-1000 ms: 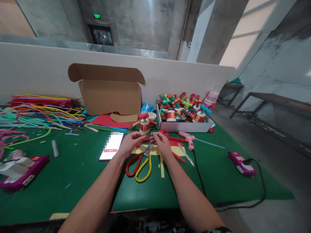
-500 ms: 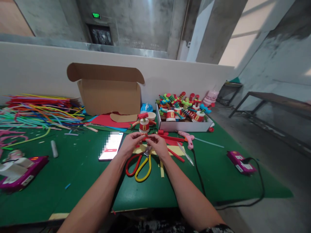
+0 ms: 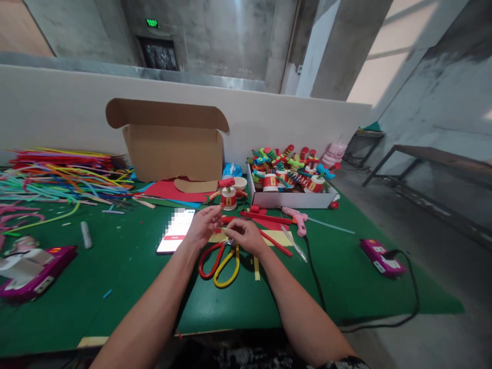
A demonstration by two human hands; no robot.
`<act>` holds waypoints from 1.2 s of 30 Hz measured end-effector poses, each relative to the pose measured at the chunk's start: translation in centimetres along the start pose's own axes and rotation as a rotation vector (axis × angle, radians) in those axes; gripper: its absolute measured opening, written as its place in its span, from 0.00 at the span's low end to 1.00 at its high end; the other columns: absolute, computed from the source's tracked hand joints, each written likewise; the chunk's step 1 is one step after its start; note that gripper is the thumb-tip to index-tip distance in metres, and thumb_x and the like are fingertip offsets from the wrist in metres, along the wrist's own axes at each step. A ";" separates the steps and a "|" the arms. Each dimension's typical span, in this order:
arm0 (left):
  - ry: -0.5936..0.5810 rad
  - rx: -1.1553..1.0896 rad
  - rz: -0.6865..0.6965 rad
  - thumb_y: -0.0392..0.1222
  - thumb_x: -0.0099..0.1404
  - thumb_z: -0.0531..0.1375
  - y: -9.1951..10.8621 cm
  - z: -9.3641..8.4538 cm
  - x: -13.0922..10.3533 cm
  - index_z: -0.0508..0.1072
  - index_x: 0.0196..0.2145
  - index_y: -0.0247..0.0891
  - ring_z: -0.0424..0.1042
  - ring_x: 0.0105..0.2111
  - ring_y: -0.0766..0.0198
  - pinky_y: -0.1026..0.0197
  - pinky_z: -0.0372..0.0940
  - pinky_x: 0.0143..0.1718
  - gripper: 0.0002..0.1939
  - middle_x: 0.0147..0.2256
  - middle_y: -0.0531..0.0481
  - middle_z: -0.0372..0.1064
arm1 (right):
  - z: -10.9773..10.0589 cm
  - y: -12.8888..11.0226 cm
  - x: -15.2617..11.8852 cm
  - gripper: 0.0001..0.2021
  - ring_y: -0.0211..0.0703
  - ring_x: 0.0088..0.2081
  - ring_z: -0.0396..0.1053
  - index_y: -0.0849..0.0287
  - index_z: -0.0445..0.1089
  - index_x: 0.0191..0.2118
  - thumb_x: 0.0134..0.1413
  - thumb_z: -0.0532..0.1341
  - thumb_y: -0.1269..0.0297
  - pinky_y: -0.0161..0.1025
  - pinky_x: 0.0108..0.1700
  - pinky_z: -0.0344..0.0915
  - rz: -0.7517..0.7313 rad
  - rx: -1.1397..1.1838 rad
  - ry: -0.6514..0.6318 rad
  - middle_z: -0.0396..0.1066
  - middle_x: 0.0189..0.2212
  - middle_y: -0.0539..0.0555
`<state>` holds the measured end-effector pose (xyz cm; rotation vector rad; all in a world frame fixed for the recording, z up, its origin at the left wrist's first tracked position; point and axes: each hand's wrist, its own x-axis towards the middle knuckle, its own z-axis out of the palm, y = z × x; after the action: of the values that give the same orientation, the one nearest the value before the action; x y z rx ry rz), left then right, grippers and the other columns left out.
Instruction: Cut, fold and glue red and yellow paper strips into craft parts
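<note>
My left hand [image 3: 204,224] is raised over the table beside the phone, its fingers curled together. Whatever they may pinch is too small to make out. Lower and to the right, my right hand [image 3: 248,234] has thumb and fingers closed together just above the scissors [image 3: 227,269], which have one red and one yellow handle. I cannot tell whether it grips anything. Red strips [image 3: 265,217] and pale yellow paper [image 3: 277,238] lie under and beside the hands. A paper-cup figure [image 3: 228,199] with striped arms and a red top stands just beyond them.
A white box [image 3: 292,200] of similar figures stands behind on the right, near a pink glue gun [image 3: 300,219] and a clear-handled pen-like tool [image 3: 294,244]. Left are a phone [image 3: 177,231], coloured pipe cleaners [image 3: 69,179] and a purple power strip [image 3: 38,274]. An open cardboard box [image 3: 175,154] stands behind.
My hands were together over a small red piece in front of the figure. Now they are apart, the right one lower and nearer the scissors' pivot, and more red strips show.
</note>
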<state>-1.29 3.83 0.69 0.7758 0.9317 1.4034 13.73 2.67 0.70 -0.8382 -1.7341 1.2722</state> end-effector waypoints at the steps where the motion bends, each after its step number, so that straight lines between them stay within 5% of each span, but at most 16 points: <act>1: 0.020 -0.036 0.005 0.47 0.44 0.69 0.3 -0.2 0.1 0.70 0.26 0.33 0.59 0.18 0.75 0.70 0.56 0.20 0.17 0.19 0.57 0.62 | 0.1 -0.4 -0.2 0.11 0.35 0.24 0.62 0.59 0.69 0.24 0.46 0.61 0.57 0.33 0.29 0.60 0.013 0.021 -0.101 0.66 0.20 0.48; 4: 0.094 -0.081 0.011 0.46 0.44 0.68 1.1 -1.1 0.4 0.70 0.27 0.34 0.61 0.19 0.74 0.69 0.60 0.23 0.16 0.21 0.56 0.64 | 0.2 -1.0 -0.8 0.12 0.34 0.23 0.61 0.60 0.70 0.24 0.45 0.62 0.55 0.32 0.27 0.58 0.053 0.036 -0.392 0.65 0.19 0.47; 6: 0.131 -0.084 0.015 0.45 0.44 0.68 1.4 -1.5 0.5 0.69 0.27 0.34 0.61 0.19 0.74 0.68 0.62 0.23 0.16 0.22 0.56 0.64 | 0.4 -0.8 -0.9 0.12 0.33 0.22 0.60 0.60 0.70 0.22 0.44 0.63 0.56 0.31 0.26 0.57 0.046 -0.003 -0.460 0.64 0.18 0.47; 9: 0.139 -0.057 0.032 0.46 0.44 0.68 1.5 -1.6 0.5 0.69 0.26 0.34 0.61 0.19 0.74 0.68 0.62 0.23 0.16 0.21 0.56 0.64 | 0.7 0.1 -0.7 0.08 0.35 0.25 0.61 0.58 0.72 0.23 0.44 0.64 0.59 0.33 0.28 0.59 -0.039 -0.091 -0.350 0.66 0.22 0.49; 12: 0.112 -0.026 0.060 0.46 0.44 0.68 1.5 -1.3 0.4 0.68 0.25 0.34 0.60 0.19 0.74 0.68 0.60 0.22 0.17 0.21 0.56 0.62 | 0.8 1.0 -0.2 0.04 0.36 0.26 0.62 0.55 0.74 0.27 0.42 0.65 0.62 0.35 0.31 0.60 -0.060 -0.205 -0.115 0.67 0.26 0.50; 15: 0.092 -0.015 0.075 0.47 0.43 0.69 1.6 -1.0 0.2 0.67 0.24 0.34 0.59 0.19 0.74 0.70 0.58 0.20 0.17 0.20 0.56 0.61 | 0.4 1.3 0.3 0.08 0.38 0.28 0.63 0.56 0.71 0.19 0.45 0.63 0.61 0.38 0.36 0.61 -0.049 -0.268 0.140 0.66 0.23 0.51; 19: 0.025 -0.030 0.062 0.46 0.44 0.69 1.5 -0.8 0.1 0.68 0.25 0.34 0.59 0.20 0.74 0.70 0.56 0.20 0.16 0.20 0.56 0.61 | -0.7 1.0 0.6 0.04 0.42 0.37 0.66 0.55 0.73 0.26 0.44 0.63 0.61 0.41 0.45 0.60 -0.074 -0.238 0.336 0.70 0.31 0.52; 24: -0.070 0.164 0.078 0.47 0.45 0.68 0.7 -0.7 0.0 0.73 0.30 0.34 0.61 0.20 0.72 0.68 0.57 0.22 0.17 0.21 0.55 0.64 | -1.1 1.0 0.8 0.13 0.37 0.24 0.63 0.57 0.69 0.25 0.44 0.61 0.52 0.36 0.30 0.62 0.047 0.023 0.423 0.67 0.20 0.48; 28: -0.111 0.386 0.135 0.49 0.44 0.68 0.2 -0.1 -0.3 0.74 0.32 0.35 0.66 0.26 0.66 0.65 0.61 0.27 0.18 0.28 0.49 0.71 | -0.9 0.9 0.8 0.16 0.31 0.15 0.54 0.58 0.68 0.25 0.41 0.63 0.48 0.32 0.19 0.53 0.178 0.282 0.420 0.59 0.13 0.44; 36: -0.237 0.770 0.382 0.45 0.52 0.63 -0.4 1.2 -1.0 0.76 0.33 0.38 0.68 0.31 0.61 0.62 0.62 0.35 0.11 0.30 0.48 0.71 | -0.5 0.7 0.8 0.17 0.30 0.20 0.63 0.60 0.68 0.26 0.33 0.69 0.54 0.31 0.26 0.62 0.326 0.565 0.278 0.67 0.18 0.46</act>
<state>0.03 2.91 0.99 1.7317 1.1848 1.2146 13.88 3.75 0.24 -0.9195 -0.9663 1.6612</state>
